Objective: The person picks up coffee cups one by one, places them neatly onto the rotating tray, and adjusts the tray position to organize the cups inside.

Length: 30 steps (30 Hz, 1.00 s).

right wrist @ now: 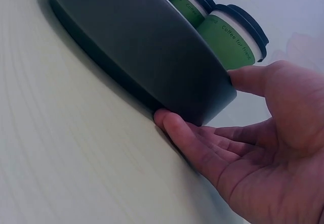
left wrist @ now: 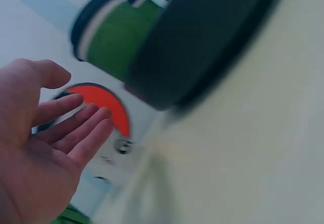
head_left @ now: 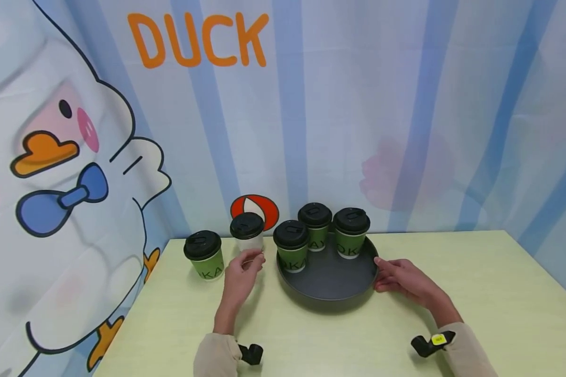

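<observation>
Beige sleeves [head_left: 217,357] at bottom, small black device [head_left: 251,354] on each wrist, pale yellow tabletop [head_left: 339,345] below. My left hand [head_left: 240,275] has fingers loosely extended, thumb apart, holding nothing. My right hand [head_left: 405,280] grips the dark gray pan [head_left: 335,283] on its right side, thumb at rim, fingers at lower edge; can't tell if pan base is flat down. Black-lidded green cups in pan: front-left cup [head_left: 292,254], then right cup [head_left: 350,242] and back cup [head_left: 317,235]. Outside, left: another green cup [head_left: 208,263]; white cup [head_left: 249,242] just beyond my left hand, touching unclear. Behind: blue-striped curtain [head_left: 330,104], duck print [head_left: 75,235], orange lettering.
</observation>
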Tool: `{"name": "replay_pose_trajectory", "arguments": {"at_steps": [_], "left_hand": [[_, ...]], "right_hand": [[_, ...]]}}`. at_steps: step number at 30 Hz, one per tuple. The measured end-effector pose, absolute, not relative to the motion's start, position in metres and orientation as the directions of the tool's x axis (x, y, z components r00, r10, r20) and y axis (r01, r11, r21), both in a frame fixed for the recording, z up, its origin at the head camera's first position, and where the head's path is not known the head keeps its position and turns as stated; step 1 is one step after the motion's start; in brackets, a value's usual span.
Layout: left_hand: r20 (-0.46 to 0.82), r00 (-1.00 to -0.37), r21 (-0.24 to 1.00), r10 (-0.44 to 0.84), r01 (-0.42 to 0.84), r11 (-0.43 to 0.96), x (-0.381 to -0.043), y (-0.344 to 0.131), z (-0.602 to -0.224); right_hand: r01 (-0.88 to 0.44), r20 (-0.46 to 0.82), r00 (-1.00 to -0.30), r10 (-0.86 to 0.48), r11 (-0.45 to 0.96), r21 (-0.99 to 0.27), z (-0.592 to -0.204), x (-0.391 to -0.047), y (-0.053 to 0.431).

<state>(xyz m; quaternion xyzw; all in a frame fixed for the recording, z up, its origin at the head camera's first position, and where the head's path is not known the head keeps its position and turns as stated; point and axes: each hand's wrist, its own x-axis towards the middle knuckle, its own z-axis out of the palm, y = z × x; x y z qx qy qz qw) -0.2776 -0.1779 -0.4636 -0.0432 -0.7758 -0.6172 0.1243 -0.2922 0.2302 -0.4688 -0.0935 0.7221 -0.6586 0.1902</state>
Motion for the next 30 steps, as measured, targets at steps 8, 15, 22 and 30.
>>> {"name": "replay_pose_trajectory", "arguments": {"at_steps": [8, 15, 22, 30], "left_hand": [[0.652, -0.694, 0.740, -0.306, 0.494, 0.456, -0.261, -0.214, -0.424], [0.737, -0.488, 0.663, -0.468, 0.389, 0.639, -0.267, -0.246, -0.447], [0.548, -0.681, 0.806, -0.486, 0.274, 0.525, -0.279, -0.255, -0.483], [0.510, -0.696, 0.842, -0.506, 0.284, 0.458, -0.298, -0.255, -0.493]], "right_hand": [[0.116, -0.155, -0.915, -0.373, 0.125, -0.985, -0.470, -0.292, 0.231], [0.111, -0.150, -0.916, -0.372, 0.124, -0.986, -0.471, -0.293, 0.231], [0.117, -0.156, -0.923, -0.352, 0.129, -0.985, -0.473, -0.293, 0.229], [0.120, -0.159, -0.925, -0.345, 0.133, -0.984, -0.472, -0.294, 0.228]]}}
